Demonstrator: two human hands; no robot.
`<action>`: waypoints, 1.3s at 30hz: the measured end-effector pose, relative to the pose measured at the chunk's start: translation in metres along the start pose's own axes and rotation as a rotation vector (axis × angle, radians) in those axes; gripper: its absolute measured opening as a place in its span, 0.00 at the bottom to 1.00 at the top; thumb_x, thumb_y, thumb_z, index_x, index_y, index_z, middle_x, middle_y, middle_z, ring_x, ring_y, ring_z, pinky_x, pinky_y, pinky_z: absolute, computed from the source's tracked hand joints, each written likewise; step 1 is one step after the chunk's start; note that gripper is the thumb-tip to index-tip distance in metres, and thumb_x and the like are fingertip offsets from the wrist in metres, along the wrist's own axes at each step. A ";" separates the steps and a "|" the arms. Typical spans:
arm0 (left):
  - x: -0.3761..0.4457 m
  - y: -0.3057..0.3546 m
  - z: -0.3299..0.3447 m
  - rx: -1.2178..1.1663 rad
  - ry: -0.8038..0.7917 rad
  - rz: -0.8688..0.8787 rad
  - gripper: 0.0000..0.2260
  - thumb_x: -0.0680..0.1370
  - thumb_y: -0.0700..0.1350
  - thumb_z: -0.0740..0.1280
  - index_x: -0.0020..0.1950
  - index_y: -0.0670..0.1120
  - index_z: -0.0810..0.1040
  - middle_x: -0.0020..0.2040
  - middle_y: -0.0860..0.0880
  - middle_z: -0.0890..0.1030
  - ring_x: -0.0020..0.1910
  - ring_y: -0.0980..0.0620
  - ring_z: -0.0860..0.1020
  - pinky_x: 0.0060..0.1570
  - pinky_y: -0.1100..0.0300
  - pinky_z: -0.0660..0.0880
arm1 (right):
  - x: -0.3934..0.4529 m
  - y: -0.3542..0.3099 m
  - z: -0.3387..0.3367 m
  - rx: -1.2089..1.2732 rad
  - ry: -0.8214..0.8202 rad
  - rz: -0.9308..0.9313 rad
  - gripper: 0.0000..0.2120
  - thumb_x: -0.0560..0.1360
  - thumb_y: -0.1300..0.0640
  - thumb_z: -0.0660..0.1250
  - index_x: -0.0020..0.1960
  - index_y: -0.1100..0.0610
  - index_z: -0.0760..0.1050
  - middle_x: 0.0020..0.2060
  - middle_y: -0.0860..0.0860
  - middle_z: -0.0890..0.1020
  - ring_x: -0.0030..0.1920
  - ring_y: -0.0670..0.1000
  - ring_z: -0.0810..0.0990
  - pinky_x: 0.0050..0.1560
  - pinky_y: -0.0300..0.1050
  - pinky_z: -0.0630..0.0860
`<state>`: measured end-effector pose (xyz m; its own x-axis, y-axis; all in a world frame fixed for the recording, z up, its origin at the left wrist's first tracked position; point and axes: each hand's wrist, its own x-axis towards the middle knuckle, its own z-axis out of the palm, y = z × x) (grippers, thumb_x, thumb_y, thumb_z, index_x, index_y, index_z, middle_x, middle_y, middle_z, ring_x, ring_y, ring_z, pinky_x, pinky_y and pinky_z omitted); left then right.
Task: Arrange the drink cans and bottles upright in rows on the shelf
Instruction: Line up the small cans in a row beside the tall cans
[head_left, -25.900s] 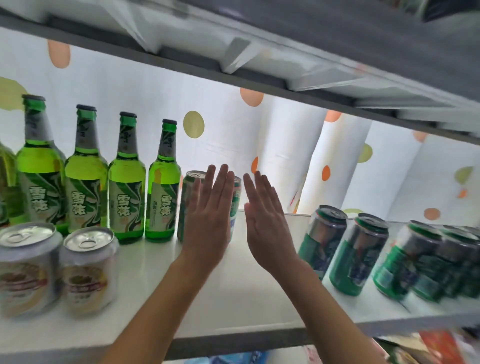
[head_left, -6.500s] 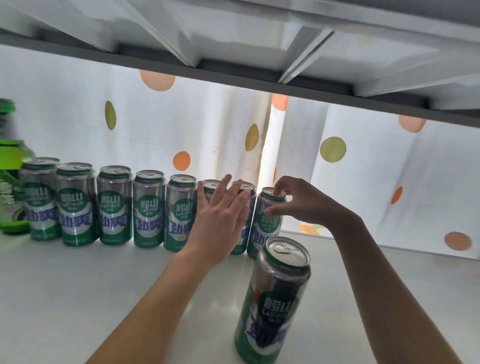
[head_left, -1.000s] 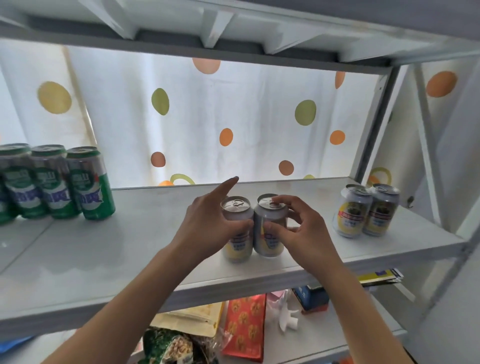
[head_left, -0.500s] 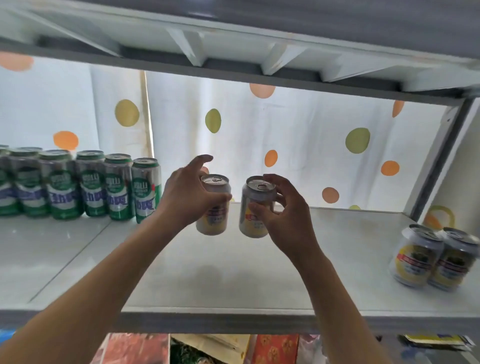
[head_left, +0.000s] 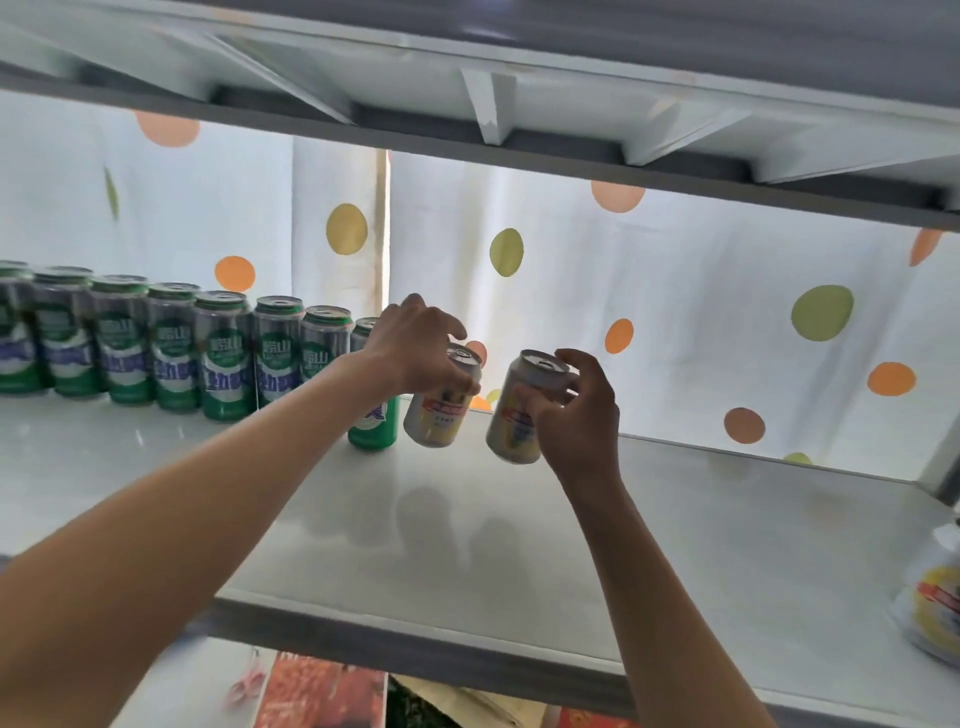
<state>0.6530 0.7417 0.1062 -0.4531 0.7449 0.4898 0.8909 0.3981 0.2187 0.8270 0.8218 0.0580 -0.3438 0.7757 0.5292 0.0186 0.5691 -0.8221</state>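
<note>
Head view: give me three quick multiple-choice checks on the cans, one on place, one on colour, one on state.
1. The row of green cans stands:
A. left of the hands
B. right of the hands
C. on the shelf above

2. The can in the left hand is mainly:
A. red
B. yellow and silver
C. black

3. The can in the right hand is:
A. lying flat
B. standing on the shelf
C. held above it, tilted

Key: 1 A, the row fills the left side. 2 B, yellow label, silver top. 3 C, the shelf shows beneath it.
</note>
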 end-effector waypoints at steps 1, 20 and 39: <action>0.002 -0.001 0.000 0.054 -0.025 0.026 0.39 0.54 0.72 0.69 0.61 0.56 0.78 0.53 0.50 0.81 0.57 0.50 0.72 0.52 0.56 0.70 | -0.001 0.001 0.003 -0.003 -0.008 -0.001 0.24 0.70 0.57 0.74 0.64 0.49 0.72 0.50 0.44 0.80 0.51 0.48 0.80 0.50 0.41 0.74; 0.009 -0.012 0.006 0.413 -0.240 0.161 0.24 0.68 0.64 0.71 0.56 0.51 0.75 0.53 0.47 0.74 0.47 0.51 0.62 0.52 0.55 0.64 | -0.001 0.003 0.042 -0.028 -0.018 -0.034 0.20 0.69 0.58 0.74 0.59 0.51 0.73 0.50 0.44 0.81 0.51 0.49 0.80 0.54 0.49 0.78; -0.008 -0.037 0.017 0.427 -0.220 0.245 0.23 0.77 0.58 0.64 0.68 0.49 0.70 0.71 0.49 0.70 0.78 0.49 0.49 0.76 0.50 0.44 | 0.003 0.020 0.062 -0.052 -0.072 0.007 0.22 0.69 0.59 0.74 0.60 0.51 0.72 0.49 0.42 0.79 0.50 0.48 0.79 0.49 0.41 0.73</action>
<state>0.6233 0.7304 0.0798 -0.2703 0.9196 0.2850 0.8997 0.3467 -0.2651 0.7681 0.8182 0.0301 -0.4102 0.7589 0.5057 0.0691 0.5788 -0.8126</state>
